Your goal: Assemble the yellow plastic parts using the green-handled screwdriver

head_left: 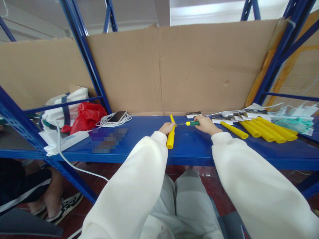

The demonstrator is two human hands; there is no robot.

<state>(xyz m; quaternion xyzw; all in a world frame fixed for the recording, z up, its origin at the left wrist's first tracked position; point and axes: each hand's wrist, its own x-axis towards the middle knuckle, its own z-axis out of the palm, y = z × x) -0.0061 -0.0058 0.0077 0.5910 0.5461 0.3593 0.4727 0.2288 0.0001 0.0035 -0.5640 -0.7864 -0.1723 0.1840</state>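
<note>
My left hand (166, 127) is closed around a yellow tube-shaped part (171, 136) that lies on the blue shelf (189, 146). In my right hand (205, 124) I grip a screwdriver with a green and yellow handle (193, 123). Its thin shaft points left and its tip meets the upper end of the yellow part. Both arms are in white sleeves.
Several more yellow tubes (264, 131) lie in a row to the right, with small black-and-white packs (225, 118) behind them. A phone (116, 116) rests on a coiled white cable, beside a red bag (87, 116) and a power strip (66, 141). Another person's legs (53, 196) show at lower left.
</note>
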